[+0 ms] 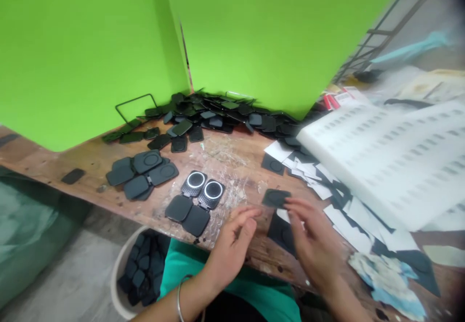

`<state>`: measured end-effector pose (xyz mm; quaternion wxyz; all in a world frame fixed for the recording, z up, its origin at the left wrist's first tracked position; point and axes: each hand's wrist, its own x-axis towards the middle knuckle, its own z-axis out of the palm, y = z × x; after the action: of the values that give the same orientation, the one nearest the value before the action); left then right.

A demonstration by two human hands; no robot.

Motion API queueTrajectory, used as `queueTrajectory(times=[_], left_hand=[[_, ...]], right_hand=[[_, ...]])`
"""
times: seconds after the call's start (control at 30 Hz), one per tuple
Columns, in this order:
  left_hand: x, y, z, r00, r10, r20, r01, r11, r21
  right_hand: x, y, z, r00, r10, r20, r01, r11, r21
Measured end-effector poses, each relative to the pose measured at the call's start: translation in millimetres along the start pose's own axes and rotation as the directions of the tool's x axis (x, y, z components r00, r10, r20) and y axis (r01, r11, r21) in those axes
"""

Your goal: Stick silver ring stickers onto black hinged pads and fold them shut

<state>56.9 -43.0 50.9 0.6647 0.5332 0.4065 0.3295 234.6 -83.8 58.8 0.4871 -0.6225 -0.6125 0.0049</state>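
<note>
My right hand [314, 237], slightly blurred, pinches the edge of a thin black square piece with a circle marked on it [275, 197], held just over the table. Beneath that hand lies a larger black sheet [279, 232] with a white slip by its edge. My left hand [234, 237] hovers at the table's front edge, fingers loosely stretched and thumb apart, with nothing seen in it. To its left, two black folding charger-like pads [198, 203] lie unfolded side by side, each with a white ring on its upper half.
Several folding pads [141, 172] are stacked at left. A heap of black pads [218, 111] lies against the green panels [254, 36]. White and black sheets [352, 215], a white foam tray [395, 162] and a rag [390, 281] are at right. A bucket [119, 273] of black pieces stands below.
</note>
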Motion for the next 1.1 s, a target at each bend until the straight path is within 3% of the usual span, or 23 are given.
queueTrajectory(times=[0.1, 0.17, 0.23, 0.3, 0.33, 0.43, 0.5, 0.6, 0.7, 0.8, 0.93, 1.03, 1.1], left_hand=[[-1.6, 7.5, -12.7, 0.994, -0.098, 0.046, 0.107, 0.961, -0.257], [-1.0, 7.9, -24.9, 0.994, -0.110, -0.028, 0.096, 0.946, -0.310], [-0.8, 7.8, -38.1, 0.990, -0.068, -0.124, 0.039, 0.973, -0.228], [-1.9, 9.1, -49.3, 0.985, -0.001, -0.171, -0.013, 0.997, -0.080], [-3.1, 10.2, -53.6, 0.987, 0.028, -0.161, -0.029, 1.000, -0.001], [-8.0, 13.1, -61.2, 0.993, 0.089, -0.075, -0.065, 0.960, 0.273], [-10.8, 12.3, -64.4, 0.983, 0.162, -0.085, -0.093, 0.844, 0.529], [-11.5, 6.5, -71.0, 0.943, 0.286, -0.168, -0.005, 0.518, 0.855], [-9.2, -0.3, -78.4, 0.944, 0.277, -0.178, 0.118, 0.220, 0.968], [-8.2, -3.4, -80.2, 0.958, 0.245, -0.147, 0.129, 0.085, 0.988], [-11.2, -6.0, -71.5, 0.972, 0.231, -0.030, 0.004, 0.113, 0.994], [-11.3, -12.0, -62.4, 0.970, 0.233, 0.072, -0.121, 0.202, 0.972], [-8.0, -15.8, -57.9, 0.969, 0.235, 0.077, -0.145, 0.291, 0.946]], right_hand=[[-12.9, -16.2, 18.7, 0.950, -0.252, 0.185, 0.251, 0.967, 0.032], [-13.9, -19.3, 24.4, 0.910, -0.276, 0.308, 0.278, 0.960, 0.040], [-9.7, -19.4, 27.6, 0.921, -0.170, 0.349, 0.164, 0.985, 0.048], [-3.0, -18.6, 31.9, 0.954, 0.039, 0.299, -0.068, 0.994, 0.088], [0.5, -18.4, 34.9, 0.942, 0.158, 0.295, -0.203, 0.971, 0.128], [8.2, -20.2, 44.6, 0.807, 0.366, 0.463, -0.512, 0.825, 0.240], [10.1, -22.0, 47.7, 0.764, 0.403, 0.503, -0.582, 0.767, 0.269], [9.0, -19.6, 43.9, 0.781, 0.492, 0.385, -0.602, 0.757, 0.254], [5.6, -9.2, 34.8, 0.728, 0.580, 0.365, -0.674, 0.704, 0.225], [0.8, 2.3, 25.8, 0.692, 0.620, 0.371, -0.714, 0.664, 0.222], [-6.7, 12.1, 16.4, 0.683, 0.638, 0.356, -0.726, 0.649, 0.229], [-11.0, 16.7, 11.2, 0.667, 0.653, 0.358, -0.743, 0.617, 0.259], [-13.2, 19.2, 9.3, 0.655, 0.655, 0.378, -0.755, 0.593, 0.280]])
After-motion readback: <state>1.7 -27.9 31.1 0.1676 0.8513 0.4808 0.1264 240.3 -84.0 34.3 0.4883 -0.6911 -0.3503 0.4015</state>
